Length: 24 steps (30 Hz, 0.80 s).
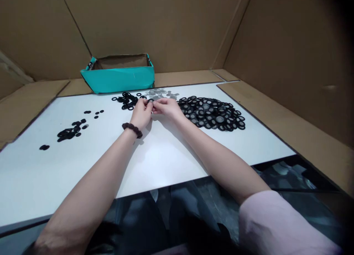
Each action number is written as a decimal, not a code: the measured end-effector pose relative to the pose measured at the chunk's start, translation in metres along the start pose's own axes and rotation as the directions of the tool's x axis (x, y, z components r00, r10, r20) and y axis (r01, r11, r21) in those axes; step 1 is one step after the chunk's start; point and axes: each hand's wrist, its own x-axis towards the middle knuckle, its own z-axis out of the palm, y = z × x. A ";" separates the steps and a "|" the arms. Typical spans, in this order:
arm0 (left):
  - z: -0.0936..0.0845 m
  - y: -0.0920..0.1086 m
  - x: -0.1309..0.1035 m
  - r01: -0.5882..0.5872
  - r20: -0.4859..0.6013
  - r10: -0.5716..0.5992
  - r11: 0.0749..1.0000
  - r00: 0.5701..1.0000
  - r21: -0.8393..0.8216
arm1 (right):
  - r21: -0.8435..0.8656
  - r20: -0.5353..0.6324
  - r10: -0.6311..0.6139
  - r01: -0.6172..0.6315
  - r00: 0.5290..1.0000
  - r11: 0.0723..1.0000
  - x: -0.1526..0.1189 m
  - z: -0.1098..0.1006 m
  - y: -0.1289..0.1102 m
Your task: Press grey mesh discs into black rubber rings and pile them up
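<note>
My left hand [142, 114] and my right hand [167, 108] meet over the far middle of the white table, fingertips pinched together on a small black ring [150, 100]. Just behind my left hand lies a loose group of black rings [127, 100]. Beyond my fingers, flat clear-grey discs [159, 93] are scattered. To the right of my right hand spreads a large heap of black rings with grey centres [211, 113]. A dark braided band [132, 130] circles my left wrist.
A turquoise open box [118, 80] stands at the table's back edge. Small black discs [69, 132] lie on the left of the white table [155, 155]. Tall cardboard walls [166, 30] rise behind and at the right.
</note>
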 end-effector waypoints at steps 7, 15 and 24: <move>-0.002 0.002 -0.001 -0.016 0.048 0.012 0.996 0.999 0.083 | -0.134 0.018 -0.064 0.066 0.998 0.989 0.000 -0.006 -0.006; 0.004 0.016 -0.005 0.167 0.037 -0.163 0.977 0.986 -0.135 | -0.245 0.019 -0.149 0.149 0.989 0.958 0.008 0.006 0.004; -0.006 0.026 -0.006 0.227 0.125 -0.210 0.963 0.970 -0.148 | -0.250 0.136 -0.366 0.389 0.921 0.887 0.012 -0.003 0.013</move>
